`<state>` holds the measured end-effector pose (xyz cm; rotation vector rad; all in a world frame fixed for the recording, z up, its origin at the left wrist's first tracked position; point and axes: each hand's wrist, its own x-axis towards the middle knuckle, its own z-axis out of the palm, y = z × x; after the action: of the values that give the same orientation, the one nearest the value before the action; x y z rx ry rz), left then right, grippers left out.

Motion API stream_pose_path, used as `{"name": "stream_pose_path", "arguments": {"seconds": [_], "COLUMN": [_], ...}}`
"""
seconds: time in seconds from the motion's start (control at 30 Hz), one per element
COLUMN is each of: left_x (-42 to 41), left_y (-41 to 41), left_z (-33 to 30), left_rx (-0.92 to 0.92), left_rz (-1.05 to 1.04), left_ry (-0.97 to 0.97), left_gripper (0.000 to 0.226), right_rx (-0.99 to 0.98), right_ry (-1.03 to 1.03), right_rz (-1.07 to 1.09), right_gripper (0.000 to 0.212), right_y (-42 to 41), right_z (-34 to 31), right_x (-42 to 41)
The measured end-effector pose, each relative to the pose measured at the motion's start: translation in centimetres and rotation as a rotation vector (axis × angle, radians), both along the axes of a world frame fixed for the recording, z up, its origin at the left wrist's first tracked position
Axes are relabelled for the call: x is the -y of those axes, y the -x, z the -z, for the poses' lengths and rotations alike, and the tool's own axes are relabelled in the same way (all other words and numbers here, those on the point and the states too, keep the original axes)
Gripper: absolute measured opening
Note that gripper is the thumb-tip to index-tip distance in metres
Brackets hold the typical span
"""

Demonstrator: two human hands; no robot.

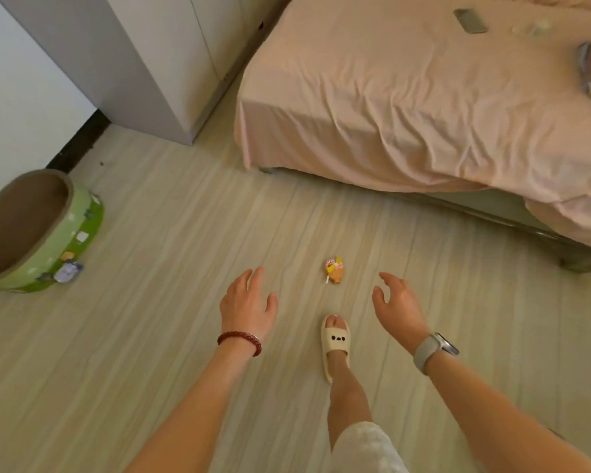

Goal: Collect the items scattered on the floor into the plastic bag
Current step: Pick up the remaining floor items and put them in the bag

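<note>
A small orange and pink toy [334, 270] lies on the pale wood floor [185, 233], just beyond my foot in a cream slipper [335, 343]. My left hand [247, 302], with a red bead bracelet on its wrist, hovers open to the left of the toy. My right hand [397, 302], a grey watch on the wrist, hovers open to the toy's right. Neither hand touches anything. A small bluish-white crumpled item [68, 270] lies on the floor at the far left. No plastic bag is in view.
A round green cardboard tub [65, 240] stands at the left, by the white wall. A grey wardrobe [157, 63] fills the back. A bed with a pink sheet [406, 97] takes up the right; a phone [471, 20] lies on it.
</note>
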<state>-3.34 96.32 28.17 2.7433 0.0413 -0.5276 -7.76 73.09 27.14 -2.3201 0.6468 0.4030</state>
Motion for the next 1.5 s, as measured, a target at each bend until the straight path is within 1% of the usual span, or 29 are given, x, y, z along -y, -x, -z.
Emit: {"name": "stream_pose_path", "arguments": {"seconds": [0.1,0.2,0.3,0.37,0.47,0.53,0.6,0.67,0.73,0.8,0.87,0.9,1.0,1.07,1.13,1.23,1.3,1.4,1.5], "left_x": [2.3,3.9,4.8,4.9,5.0,5.0,4.5,4.2,3.7,2.9,2.2,2.0,1.7,1.5,0.9,-0.9,-3.2,-7.5,-12.8], "left_y": [-6.6,-11.0,-14.3,-15.8,-18.4,-20.1,-21.6,-22.3,-22.5,-21.8,-20.9,-20.8,-22.4,-24.5,-27.0,-30.7,-32.4,-33.0,-32.3], "left_z": [4.6,10.0,16.9,22.5,32.7,40.2,47.3,53.7,58.9,62.6,64.1,64.0,61.5,58.2,53.6,45.0,38.0,26.6,15.0], "left_rx": [-0.066,-0.121,-0.170,-0.222,-0.299,-0.298,-0.303,-0.326,-0.354,-0.391,-0.392,-0.385,-0.411,-0.408,-0.368,-0.285,-0.202,-0.099,-0.004], "left_rz": [0.009,-0.006,-0.014,0.002,0.094,0.163,0.220,0.264,0.240,0.224,0.250,0.271,0.276,0.284,0.278,0.200,0.092,-0.066,-0.226], "left_ry": [-0.016,0.011,0.025,0.015,-0.050,-0.084,-0.122,-0.183,-0.220,-0.253,-0.311,-0.330,-0.300,-0.295,-0.277,-0.183,-0.100,-0.021,0.023], "left_gripper": [0.054,0.053,0.054,0.055,0.058,0.061,0.065,0.070,0.076,0.083,0.090,0.090,0.078,0.072,0.066,0.059,0.055,0.053,0.052], "right_rx": [-0.090,-0.164,-0.253,-0.323,-0.411,-0.429,-0.416,-0.396,-0.386,-0.402,-0.408,-0.419,-0.424,-0.383,-0.354,-0.265,-0.197,-0.124,-0.027], "right_ry": [-0.028,-0.052,-0.083,-0.097,-0.105,-0.096,-0.062,-0.004,0.057,0.148,0.211,0.214,0.168,0.131,0.101,0.071,0.049,0.033,0.039], "right_rz": [-0.006,0.017,0.072,0.101,0.150,0.163,0.174,0.188,0.166,0.124,0.109,0.110,0.052,-0.025,-0.094,-0.171,-0.239,-0.369,-0.504], "right_gripper": [0.043,0.043,0.042,0.044,0.051,0.055,0.063,0.076,0.085,0.085,0.084,0.084,0.082,0.081,0.082,0.084,0.087,0.089,0.083], "right_y": [-7.1,-11.9,-15.4,-16.7,-18.4,-19.6,-21.3,-22.6,-23.4,-23.5,-23.4,-23.5,-24.8,-26.6,-29.1,-33.4,-36.1,-39.5,-42.0], "right_z": [5.3,10.9,18.0,23.7,33.6,40.7,47.4,53.2,58.1,61.2,62.2,62.0,59.2,55.7,51.2,42.8,36.2,25.2,13.4], "right_x": [2.0,2.9,3.0,2.7,2.1,1.6,0.9,0.3,0.0,-0.1,-0.3,-0.5,-1.4,-2.0,-2.9,-5.3,-7.6,-12.0,-17.0]}}
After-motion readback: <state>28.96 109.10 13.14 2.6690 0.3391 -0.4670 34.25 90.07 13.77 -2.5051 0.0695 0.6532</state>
